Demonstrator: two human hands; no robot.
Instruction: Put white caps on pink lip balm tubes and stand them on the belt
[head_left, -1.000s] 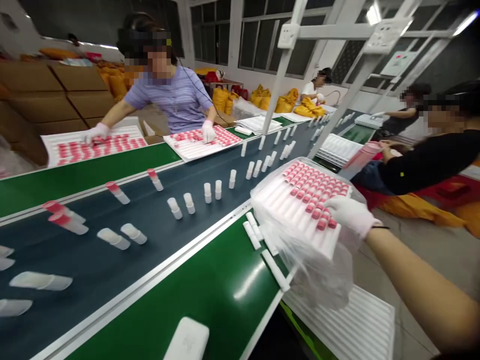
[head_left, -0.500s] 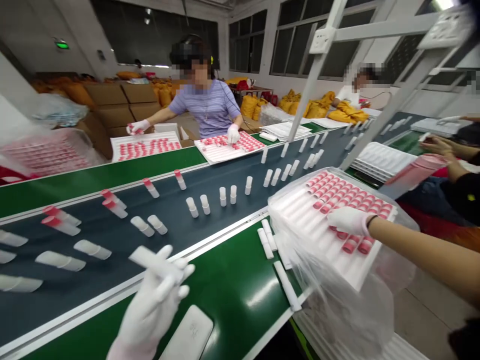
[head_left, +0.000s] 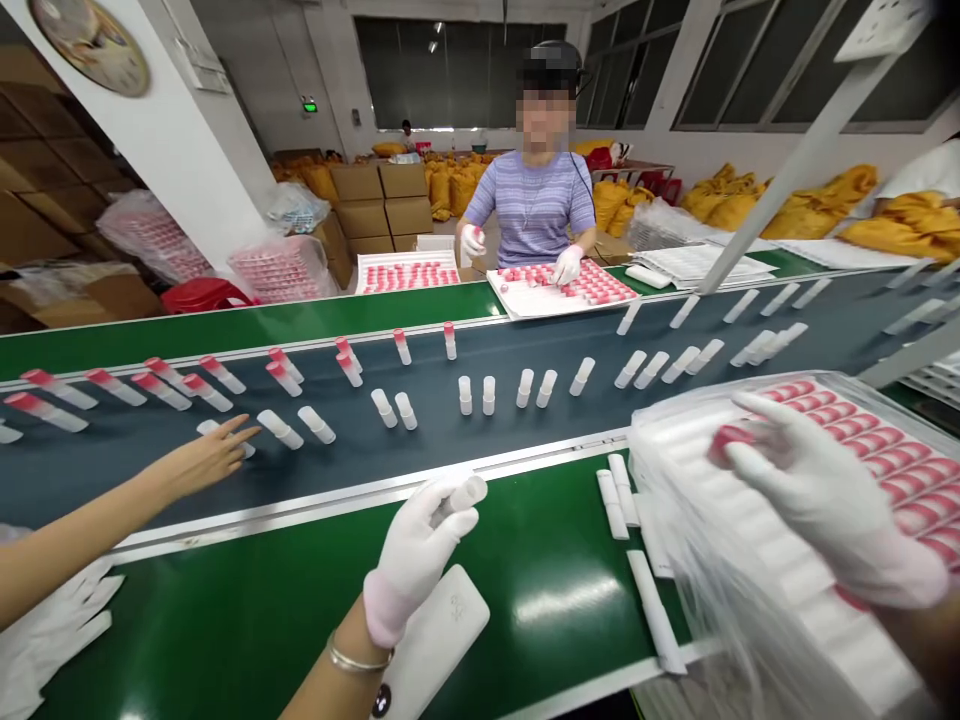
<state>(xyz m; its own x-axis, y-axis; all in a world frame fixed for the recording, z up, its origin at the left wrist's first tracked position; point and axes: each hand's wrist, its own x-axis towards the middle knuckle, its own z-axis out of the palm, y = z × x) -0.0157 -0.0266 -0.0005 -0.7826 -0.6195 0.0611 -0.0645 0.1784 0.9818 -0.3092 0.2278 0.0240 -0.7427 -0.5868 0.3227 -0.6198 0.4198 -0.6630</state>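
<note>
My gloved left hand [head_left: 421,550] is closed round a small white tube [head_left: 471,492], whose end points right, above the green bench top. Most of that tube is hidden by the fingers. At the right my gloved right hand [head_left: 814,490], a little blurred, pinches a short pink-red cap [head_left: 729,446]. It hovers over a white ridged tray [head_left: 750,570] wrapped in clear plastic, where rows of pink-and-white caps [head_left: 874,445] lie. Several white tubes [head_left: 281,430] and pink-topped tubes [head_left: 217,375] stand or tilt on the dark conveyor belt [head_left: 420,450].
A white flat object [head_left: 442,630] with rounded corners lies under my left wrist. Loose white tubes [head_left: 654,610] rest beside the tray. From the left, a co-worker's bare hand [head_left: 206,458] reaches over the belt to a tube. Across the belt, another person handles caps on a tray [head_left: 525,300].
The view has swung left. My right hand has lifted off the caps in the tray with a cap between its fingers. A co-worker's bare hand has come in from the left.
</note>
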